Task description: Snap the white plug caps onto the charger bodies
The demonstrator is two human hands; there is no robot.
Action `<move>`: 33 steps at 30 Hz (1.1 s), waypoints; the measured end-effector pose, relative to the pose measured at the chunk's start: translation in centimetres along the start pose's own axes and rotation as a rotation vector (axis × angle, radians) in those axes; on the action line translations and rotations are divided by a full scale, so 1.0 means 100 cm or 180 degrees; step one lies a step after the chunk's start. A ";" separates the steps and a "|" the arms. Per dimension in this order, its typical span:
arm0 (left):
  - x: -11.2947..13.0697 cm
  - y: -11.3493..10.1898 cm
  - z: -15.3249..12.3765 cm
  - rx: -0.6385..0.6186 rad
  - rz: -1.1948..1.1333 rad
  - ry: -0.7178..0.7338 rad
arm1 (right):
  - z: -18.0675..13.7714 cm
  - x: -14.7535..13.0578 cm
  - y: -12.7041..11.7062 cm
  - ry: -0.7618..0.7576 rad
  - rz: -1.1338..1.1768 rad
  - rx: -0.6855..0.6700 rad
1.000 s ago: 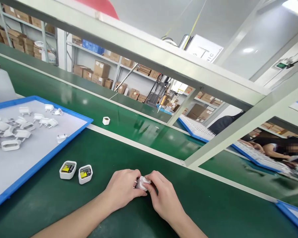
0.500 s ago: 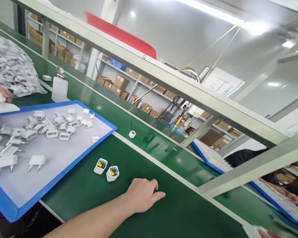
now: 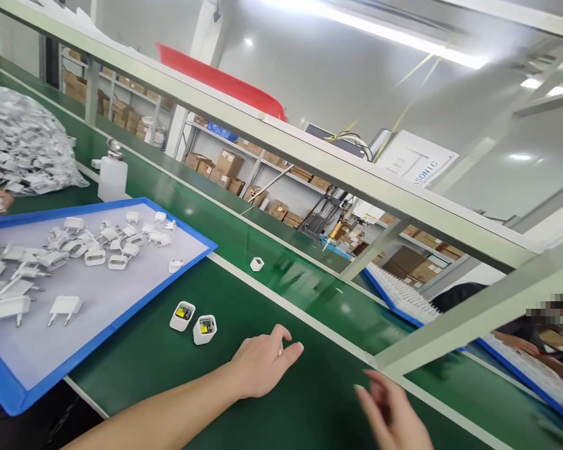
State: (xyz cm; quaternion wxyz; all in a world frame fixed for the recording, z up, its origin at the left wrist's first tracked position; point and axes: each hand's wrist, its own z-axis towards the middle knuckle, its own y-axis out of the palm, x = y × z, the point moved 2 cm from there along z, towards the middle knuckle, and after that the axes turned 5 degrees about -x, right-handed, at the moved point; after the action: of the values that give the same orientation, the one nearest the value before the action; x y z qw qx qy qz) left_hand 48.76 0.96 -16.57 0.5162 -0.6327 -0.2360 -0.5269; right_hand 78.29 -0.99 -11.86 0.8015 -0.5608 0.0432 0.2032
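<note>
We see the left hand (image 3: 264, 362) low over the green bench (image 3: 328, 400), its thumb stretched forward and its index finger bent above; the fingers hide the space inside, so we cannot tell whether they grip anything. The right hand (image 3: 396, 409) is well apart from it, at the lower edge of our view, with thumb and fingertips spread and nothing visible between them.

Nearest to the left hand are two white charger housings, just beside each other on the bench—the left housing (image 3: 178, 325) and the right housing (image 3: 204, 339). Both stand with their open ends up, and we can make out yellow and black parts inside. A third white housing (image 3: 257, 265) sits farther off, beyond the pale strip (image 3: 281, 300) that crosses the bench.

To our left lies a blue-rimmed tray (image 3: 122, 324), scattered with white two-pin plug shells (image 3: 65, 305), mostly heaped on its far and left parts. Behind the tray we find a white pump bottle (image 3: 112, 180) and a clear plastic bag (image 3: 23, 140) full of small white parts. Another person's hand (image 3: 2, 199) shows at the left edge, near a white object.

Far to the right, a co-worker's hand (image 3: 518, 342) is at another blue-edged tray (image 3: 528, 379)—this one covered with white pieces.
</note>
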 end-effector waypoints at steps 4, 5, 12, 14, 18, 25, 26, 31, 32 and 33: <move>-0.003 -0.001 -0.001 0.0040 -0.0150 -0.0077 | 0.015 -0.100 0.082 -0.1043 0.0465 -0.1127; -0.004 -0.002 -0.001 0.0044 -0.0182 -0.0107 | 0.023 -0.113 0.095 -0.1142 0.0504 -0.1137; -0.007 -0.001 -0.002 0.0093 -0.0547 -0.0230 | 0.056 -0.104 0.116 -0.1426 0.1189 -0.1322; -0.008 0.005 -0.004 0.0096 -0.0326 -0.0230 | 0.057 -0.096 0.114 -0.1366 0.1439 -0.1301; -0.001 0.006 0.009 0.0256 0.0029 -0.0243 | 0.060 -0.089 0.119 -0.0949 0.2115 -0.1241; 0.016 -0.041 0.140 0.0629 0.1807 -0.0257 | 0.077 -0.069 0.133 0.0665 0.3874 -0.0327; 0.012 -0.045 0.161 0.0615 0.1945 -0.0355 | 0.078 -0.067 0.133 0.0780 0.4085 -0.0264; -0.013 -0.039 0.223 0.0265 0.2429 -0.0807 | 0.076 -0.061 0.130 0.0967 0.4434 -0.0054; -0.015 -0.035 0.226 0.0188 0.2476 -0.0814 | 0.076 -0.061 0.129 0.0994 0.4465 -0.0029; -0.014 -0.032 0.225 0.0117 0.2507 -0.0780 | 0.075 -0.060 0.128 0.1016 0.4491 -0.0021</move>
State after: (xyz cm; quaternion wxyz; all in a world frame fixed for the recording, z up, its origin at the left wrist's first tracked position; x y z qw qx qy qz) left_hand 55.13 22.75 -14.55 0.6577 -0.7233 -0.0449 -0.2055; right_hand 66.80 7.96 -18.61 0.4617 -0.4246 0.5109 0.5878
